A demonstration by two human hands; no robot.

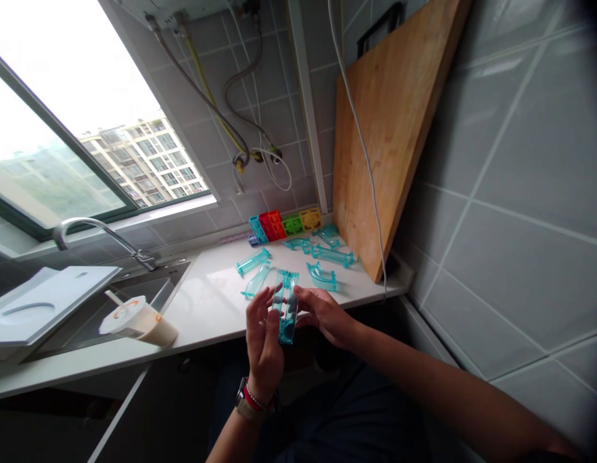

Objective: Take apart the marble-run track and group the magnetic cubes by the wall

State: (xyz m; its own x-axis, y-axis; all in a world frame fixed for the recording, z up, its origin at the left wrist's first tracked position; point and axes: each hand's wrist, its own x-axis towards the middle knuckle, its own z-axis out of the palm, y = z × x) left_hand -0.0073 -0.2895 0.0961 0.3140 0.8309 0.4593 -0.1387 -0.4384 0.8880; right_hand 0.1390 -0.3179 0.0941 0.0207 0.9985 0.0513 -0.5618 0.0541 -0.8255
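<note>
Just past the counter's front edge, my left hand [264,341] and my right hand [326,314] both grip a clear teal plastic track piece [287,321], tilted lengthwise away from me. My left thumb lies along its left side, and my right thumb presses its right side. Some fingers are hidden behind it. Beyond it on the counter lie similar translucent pieces: a straight one [253,261], a slanted one [257,281], a curved one [321,277] and a long one [333,256], with others behind.
Colored blocks, red [272,225], green [293,224] and yellow [310,220], stand against the back wall. A lidded drink cup [156,326] sits by the sink [168,283] at left. A large wooden board [390,128] leans at right, with a white cable [363,148] hanging before it.
</note>
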